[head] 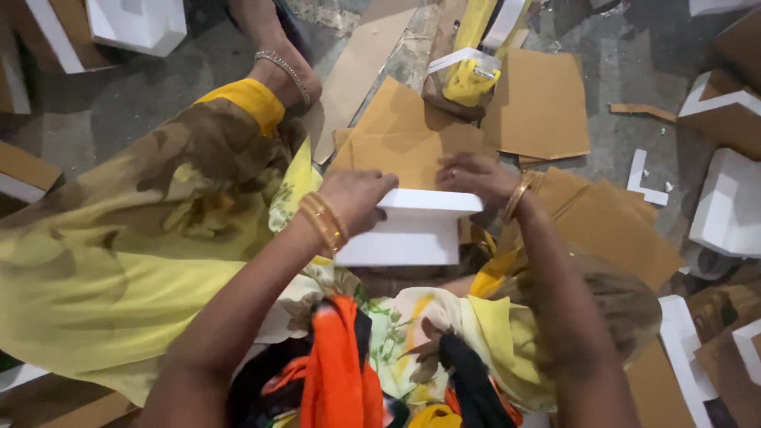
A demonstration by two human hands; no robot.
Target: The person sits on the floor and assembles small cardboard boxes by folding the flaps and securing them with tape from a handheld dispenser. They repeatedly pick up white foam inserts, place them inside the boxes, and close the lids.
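Both forearms reach forward from the bottom of the view and converge toward the middle. The left hand (358, 200) is palm down, knuckles up, fingers curled and pressed together, pointing right, with its wrist bent a little. The right hand (474, 176) lies opposite, palm down, fingers stretched left toward the other hand's fingertips. The two hands are close but not touching.

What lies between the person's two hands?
In the head view, the top of a white foam block spans between left hand and right hand; both touch it.
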